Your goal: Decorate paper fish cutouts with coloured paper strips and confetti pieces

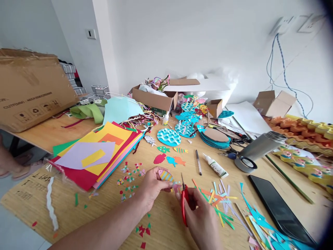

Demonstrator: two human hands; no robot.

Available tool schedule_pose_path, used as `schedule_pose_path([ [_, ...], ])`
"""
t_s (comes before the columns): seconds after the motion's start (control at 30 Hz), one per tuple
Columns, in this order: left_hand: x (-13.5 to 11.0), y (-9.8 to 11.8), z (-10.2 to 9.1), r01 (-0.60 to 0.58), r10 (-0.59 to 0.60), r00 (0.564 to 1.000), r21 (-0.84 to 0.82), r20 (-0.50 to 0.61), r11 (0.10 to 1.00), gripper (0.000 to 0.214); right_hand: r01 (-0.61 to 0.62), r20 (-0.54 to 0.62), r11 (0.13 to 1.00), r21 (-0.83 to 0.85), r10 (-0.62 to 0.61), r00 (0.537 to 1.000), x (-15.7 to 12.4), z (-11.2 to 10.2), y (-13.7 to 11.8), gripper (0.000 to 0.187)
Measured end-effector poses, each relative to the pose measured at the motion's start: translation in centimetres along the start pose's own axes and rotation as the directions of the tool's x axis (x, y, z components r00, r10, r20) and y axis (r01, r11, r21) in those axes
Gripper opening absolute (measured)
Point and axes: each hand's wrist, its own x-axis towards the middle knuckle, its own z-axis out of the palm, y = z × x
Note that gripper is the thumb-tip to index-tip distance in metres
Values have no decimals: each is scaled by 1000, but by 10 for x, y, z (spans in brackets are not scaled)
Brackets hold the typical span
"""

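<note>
Between the thumb and fingers of my left hand (153,184) is a striped paper fish (165,176), yellow and bluish with a pink end. My right hand (201,213) is closed around red-handled scissors (184,208), blades pointing up and away, just right of the fish's pink end. Whether the blades touch the paper I cannot tell. Beyond my hands lie several cut paper fish: a green one (163,149), a striped one (180,150), a crimson one (159,159), a blue one (171,160) and an orange one (180,160).
Coloured paper sheets (85,154) are stacked left. Paper strips (221,199) and a black phone (282,208) lie right. Beyond are a pen (198,162), a glue bottle (215,166), a metal flask (262,147) and a blue wavy oval (168,137). Small scraps (130,177) dot the wooden table.
</note>
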Motion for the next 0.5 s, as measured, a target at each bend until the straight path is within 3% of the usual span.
schedule_pose_path([
  [0.13, 3, 0, -2, -24, 23, 999, -27, -48, 999, 39, 95, 90, 981, -171, -80, 993, -4, 2, 4, 30],
  [0.3, 4, 1, -3, -28, 25, 998, -57, -55, 998, 40, 140, 94, 935, -326, -116, 989, -2, -3, 6, 24],
  [0.5, 4, 1, -4, -57, 56, 998, -28, -30, 998, 33, 222, 71, 895, -387, -211, 975, 1, -7, 4, 17],
])
